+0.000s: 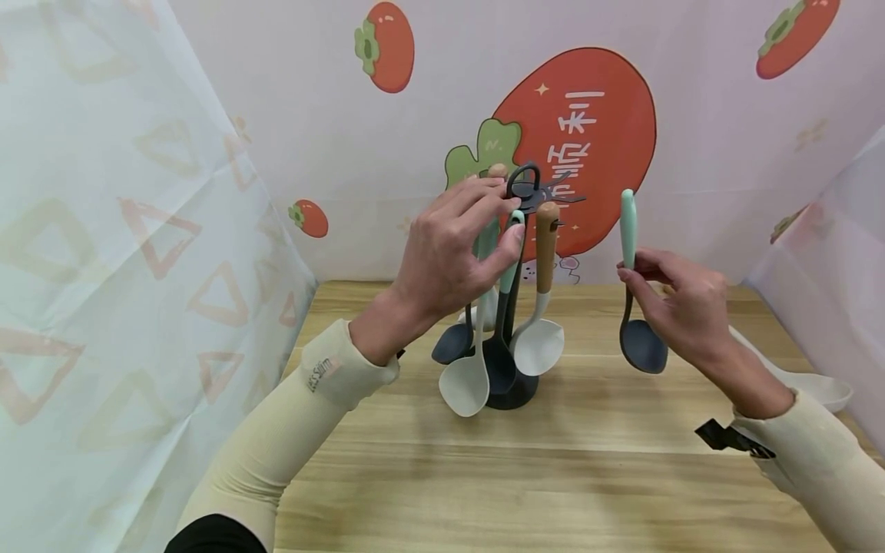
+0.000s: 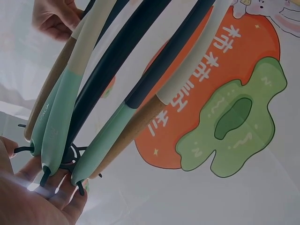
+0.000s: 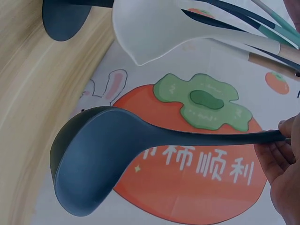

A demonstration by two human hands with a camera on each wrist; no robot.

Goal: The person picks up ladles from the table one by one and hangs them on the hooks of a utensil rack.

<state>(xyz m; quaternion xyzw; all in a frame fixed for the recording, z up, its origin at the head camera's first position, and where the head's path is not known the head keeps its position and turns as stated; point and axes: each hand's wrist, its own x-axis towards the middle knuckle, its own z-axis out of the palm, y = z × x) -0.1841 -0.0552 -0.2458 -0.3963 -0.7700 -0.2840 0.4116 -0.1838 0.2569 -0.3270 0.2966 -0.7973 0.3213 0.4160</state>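
My right hand (image 1: 684,303) pinches a dark ladle (image 1: 644,347) where its mint handle meets the dark stem. The ladle hangs upright, bowl down, above the table and apart from the rack; the right wrist view shows its deep bowl (image 3: 93,164) up close. At the top of a dark utensil rack (image 1: 527,192), my left hand (image 1: 449,253) reaches in with fingers extended, near the hooks and handle ends. Around the rack hang several utensils, among them a white ladle with a mint handle (image 2: 60,112) and a white ladle with a wooden handle (image 1: 546,250).
A white ladle (image 1: 819,388) lies on the wooden table (image 1: 553,491) at the right, partly behind my right forearm. The rack's round dark base (image 1: 515,398) stands on the table. Printed cloth walls (image 1: 276,92) enclose the back and sides.
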